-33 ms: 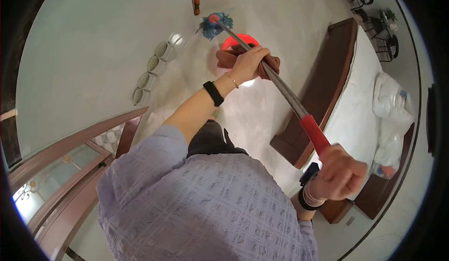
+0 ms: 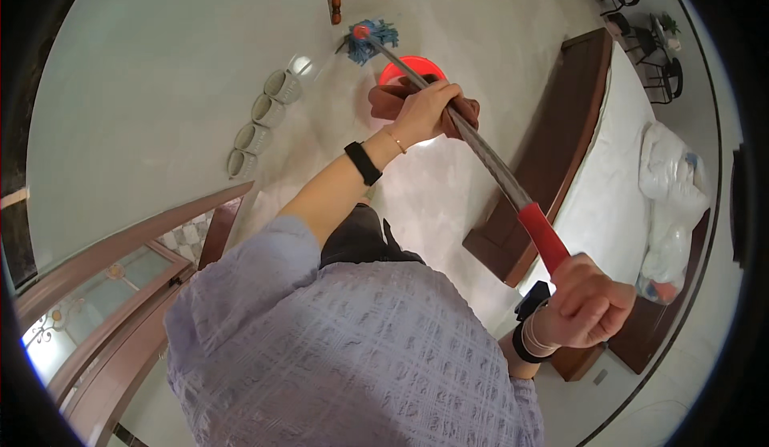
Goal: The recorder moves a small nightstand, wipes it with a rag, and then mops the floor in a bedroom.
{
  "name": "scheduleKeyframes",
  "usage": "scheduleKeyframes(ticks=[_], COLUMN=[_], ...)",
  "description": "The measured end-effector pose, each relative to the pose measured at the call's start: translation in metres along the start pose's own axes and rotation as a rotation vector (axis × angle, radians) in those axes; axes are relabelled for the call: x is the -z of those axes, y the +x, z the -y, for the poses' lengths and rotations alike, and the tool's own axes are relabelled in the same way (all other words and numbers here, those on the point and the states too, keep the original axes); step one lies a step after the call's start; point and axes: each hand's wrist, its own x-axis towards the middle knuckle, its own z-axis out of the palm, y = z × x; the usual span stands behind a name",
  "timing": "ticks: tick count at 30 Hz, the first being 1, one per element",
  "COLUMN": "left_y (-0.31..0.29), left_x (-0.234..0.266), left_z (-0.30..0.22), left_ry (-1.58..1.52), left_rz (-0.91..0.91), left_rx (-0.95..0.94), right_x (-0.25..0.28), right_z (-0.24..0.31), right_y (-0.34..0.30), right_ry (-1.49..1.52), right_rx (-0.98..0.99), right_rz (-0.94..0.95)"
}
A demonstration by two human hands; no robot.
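A mop slants across the view. Its head of blue strands [image 2: 373, 41], with a red hub, rests on the floor at the far side. My left hand [image 2: 428, 113] is closed round the middle of the grey pole [image 2: 490, 159]. A brown, soft-looking piece [image 2: 388, 101], maybe cloth, shows on both sides of that hand; whether the hand grips it too is unclear. My right hand [image 2: 591, 301] makes a fist at the end of the red handle grip [image 2: 544, 237]. Behind my left hand, partly hidden by it and the pole, stands a red bucket [image 2: 427, 66].
Several pale round pots [image 2: 268, 110] line the floor on the left. A wooden frame [image 2: 136, 231] with glass panels is near left. On the right runs a dark wooden bench [image 2: 565, 118] with a white top [image 2: 605, 175] and plastic bags [image 2: 671, 179]. Wooden furniture legs [image 2: 336, 2] stand far off.
The mop head has shifted slightly left and away. My right hand, with the handle end, has moved a little to the right. My left hand keeps nearly the same place.
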Motion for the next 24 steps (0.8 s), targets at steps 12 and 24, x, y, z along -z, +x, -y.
scheduleKeyframes(ticks=[12,24], left_y=[-0.155,-0.331], left_x=[-0.015,-0.069], left_z=[0.004,-0.087], left_ry=[-0.08,-0.155], left_rz=[0.094,0.341], left_rx=[0.167,0.552], right_x=[0.001,0.059], right_z=[0.003,0.01], right_y=[-0.063,-0.118], right_ry=[0.016,0.335], right_rx=[-0.506,-0.683], right_rz=[0.047,0.0])
